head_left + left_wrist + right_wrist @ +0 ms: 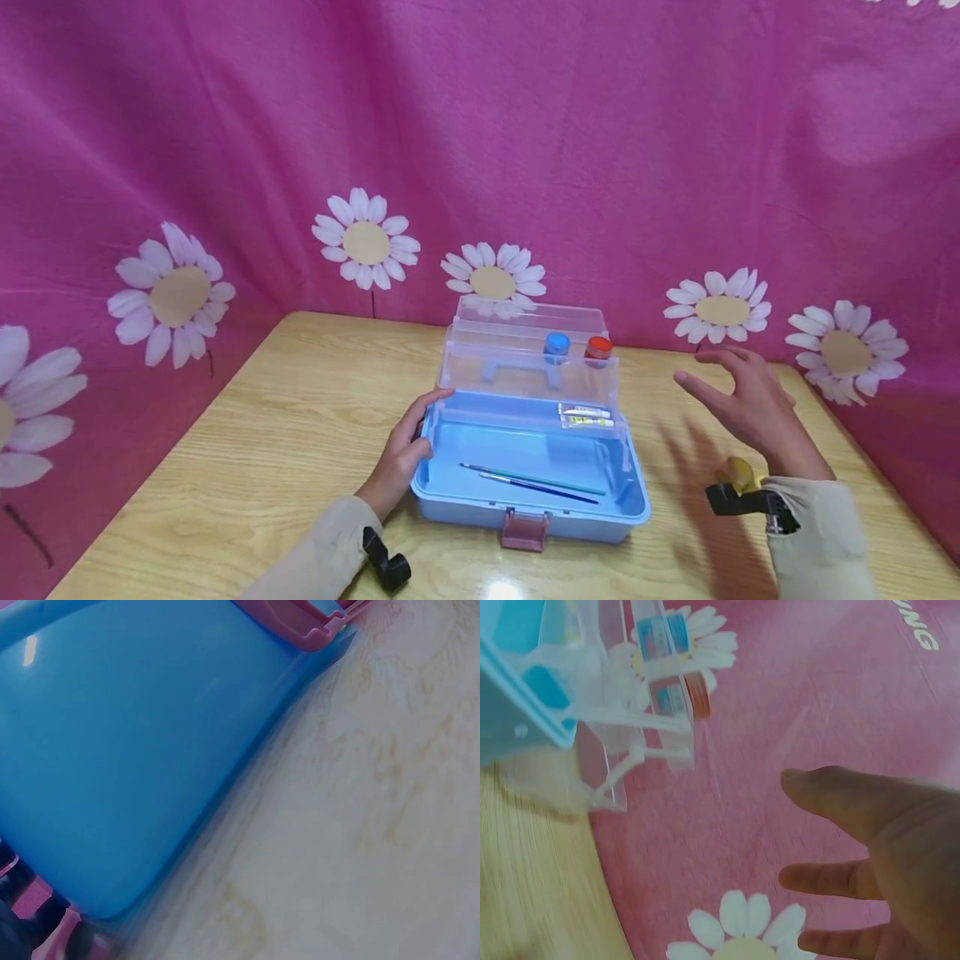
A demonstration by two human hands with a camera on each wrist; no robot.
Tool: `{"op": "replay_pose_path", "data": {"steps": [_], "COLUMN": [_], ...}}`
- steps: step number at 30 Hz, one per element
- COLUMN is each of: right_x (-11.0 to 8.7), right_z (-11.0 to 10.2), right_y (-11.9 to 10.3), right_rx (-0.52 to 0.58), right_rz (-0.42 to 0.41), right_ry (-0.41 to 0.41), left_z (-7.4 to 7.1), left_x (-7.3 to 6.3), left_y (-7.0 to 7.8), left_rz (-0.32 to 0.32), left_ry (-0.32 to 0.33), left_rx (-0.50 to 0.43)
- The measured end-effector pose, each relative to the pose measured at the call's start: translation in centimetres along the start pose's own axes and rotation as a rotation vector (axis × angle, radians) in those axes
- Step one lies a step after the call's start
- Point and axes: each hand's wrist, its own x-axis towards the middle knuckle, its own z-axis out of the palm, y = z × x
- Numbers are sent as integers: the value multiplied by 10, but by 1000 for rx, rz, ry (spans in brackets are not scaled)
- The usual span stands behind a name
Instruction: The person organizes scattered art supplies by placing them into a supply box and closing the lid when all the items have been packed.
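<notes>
Print on the tubes (588, 422) is too small to read; the left-wrist view crops the box (135, 750).

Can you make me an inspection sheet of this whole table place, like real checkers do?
Surface: wood-look table.
Job's things: blue box, standing open; two brushes inside; two tubes at its back right; blue-lidded jar and red-lidded jar in a clear tray.
Clutter: yellow thing near the right sleeve, partly hidden; can't tell what.
Hands: left hand holds the box's left edge; right hand is raised, holding nothing.
Cables: nothing seen.
Surroundings: pink cloth with white daisies.
</notes>
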Motion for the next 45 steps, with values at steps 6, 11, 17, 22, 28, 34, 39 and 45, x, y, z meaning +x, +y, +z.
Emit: {"op": "replay_pose_path", "data": {"steps": [6,11,17,22,28,34,39,45], "right_x": [-4,-6,-11,-11,-10,-17,-21,-21], "right_z": [2,3,3,1,-3,-9,-11,-13], "right_y": [8,14,20,25,28,34,44,54], "right_rx": [-54,-62,-76,-93,-103,-110,-142,-153], "right_rz": [64,82,109,116,139,184,210,235], "right_ry": [-19,-48,-79,-94,-120,-182,-224,-248], "left_z": [-2,-1,-1,-3,-5,-4,-3,-3], "left_x": [1,1,1,1,1,-1,-1,-1], "left_y": [0,-1,-2,-1,1,1,1,-2], "left_rz": [5,0,-8,-12,-14,-26,-26,-19], "left_ry": [2,3,-3,8,14,11,8,8], "left_rx": [5,6,0,9,20,26,29,30]}}
